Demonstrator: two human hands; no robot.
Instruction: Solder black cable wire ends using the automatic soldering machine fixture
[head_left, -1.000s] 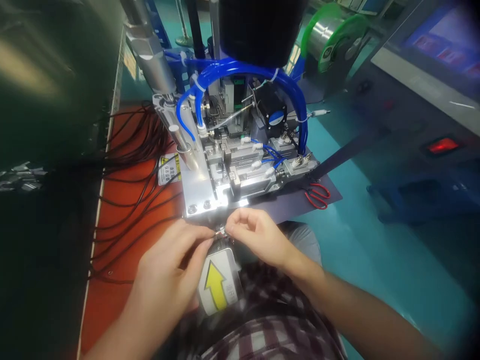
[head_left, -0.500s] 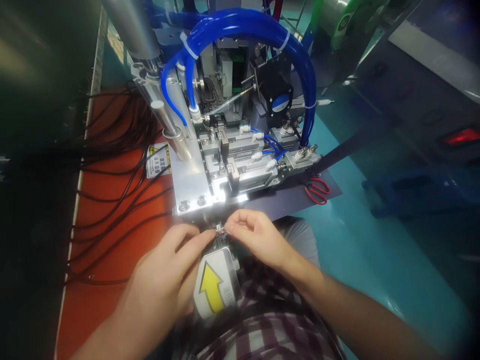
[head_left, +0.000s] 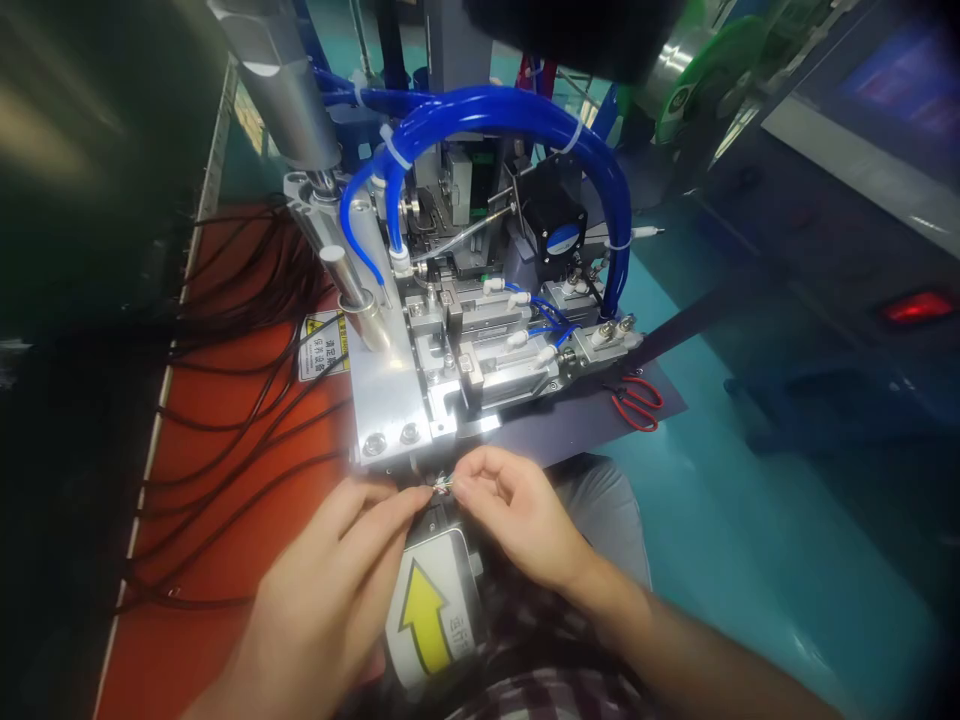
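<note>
Thin coloured wires fan out in the small gap between my two hands, just below the machine's metal front edge. My left hand pinches them from the left, thumb and forefinger pressed together. From the other side, the curled fingers of my right hand grip the wire ends at their tips. The rest of the cable is hidden by my left hand. Close beneath my fingers is a white plate with a yellow arrow.
Metal clamps and cylinders sit ahead, under a thick arch of blue air hoses. Black cables cover the orange surface at left. Red-handled pliers lie on the grey sheet at right. A steel post rises near the left.
The view has tilted up a little, so the machine and my hands sit lower in the picture. Both hands keep their pinch on the wires, with the fingers barely shifted.
</note>
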